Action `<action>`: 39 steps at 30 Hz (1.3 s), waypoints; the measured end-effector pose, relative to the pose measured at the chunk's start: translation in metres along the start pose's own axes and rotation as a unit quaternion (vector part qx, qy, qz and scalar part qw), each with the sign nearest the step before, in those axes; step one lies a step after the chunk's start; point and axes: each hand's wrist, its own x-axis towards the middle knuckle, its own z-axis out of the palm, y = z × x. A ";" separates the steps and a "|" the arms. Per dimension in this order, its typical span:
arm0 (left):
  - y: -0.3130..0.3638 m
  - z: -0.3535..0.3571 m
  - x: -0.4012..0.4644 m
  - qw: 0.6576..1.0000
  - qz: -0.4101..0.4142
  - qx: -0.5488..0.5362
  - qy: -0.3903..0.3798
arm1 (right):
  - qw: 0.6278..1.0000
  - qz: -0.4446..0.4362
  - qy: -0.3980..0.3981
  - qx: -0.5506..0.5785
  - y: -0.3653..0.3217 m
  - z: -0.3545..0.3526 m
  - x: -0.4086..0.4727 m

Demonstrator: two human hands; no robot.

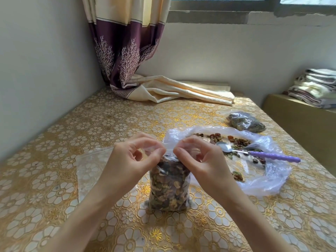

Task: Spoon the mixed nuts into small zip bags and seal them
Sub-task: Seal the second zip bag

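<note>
Both hands (168, 153) pinch the filled zip bag's (169, 186) top.

No text, label, brand, number or sign can be read anywhere in this view.

Layout of your worktop (72, 135)

The filled zip bag (169, 186) stands before you between your left hand (132, 160) and right hand (201, 157). Right of it lies the open plastic sheet (269, 180) with the spoon (258, 153) on it; another filled bag (245, 121) lies behind.

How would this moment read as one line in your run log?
step: sealing | left hand and right hand: pinch top of filled zip bag | spoon: lying on open plastic bag
</note>
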 end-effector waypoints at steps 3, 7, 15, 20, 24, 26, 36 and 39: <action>0.002 0.003 -0.001 1.000 0.010 0.015 0.002 | 1.000 -0.013 -0.001 -0.005 0.000 0.000 0.000; 0.003 0.005 -0.001 1.000 0.018 0.023 0.009 | 1.000 -0.023 -0.003 -0.008 -0.001 0.002 -0.001; 0.004 0.008 0.000 0.999 0.029 0.020 0.017 | 1.000 -0.015 0.011 -0.009 -0.004 0.004 -0.002; 0.004 0.008 0.000 0.998 0.046 0.043 0.019 | 1.000 -0.018 0.017 -0.016 -0.005 0.006 -0.003; 0.004 0.008 0.000 0.991 0.078 0.100 0.030 | 0.997 -0.048 0.025 -0.053 -0.004 0.007 -0.003; 0.005 0.007 0.000 0.988 0.092 0.118 0.024 | 0.996 -0.059 0.025 -0.064 -0.003 0.008 -0.003; 0.003 -0.006 0.004 0.994 0.071 0.085 0.021 | 0.996 -0.048 0.016 -0.067 0.001 -0.011 0.004; -0.002 -0.011 0.005 0.994 0.061 0.088 0.015 | 0.997 -0.042 0.028 -0.061 0.005 -0.020 0.006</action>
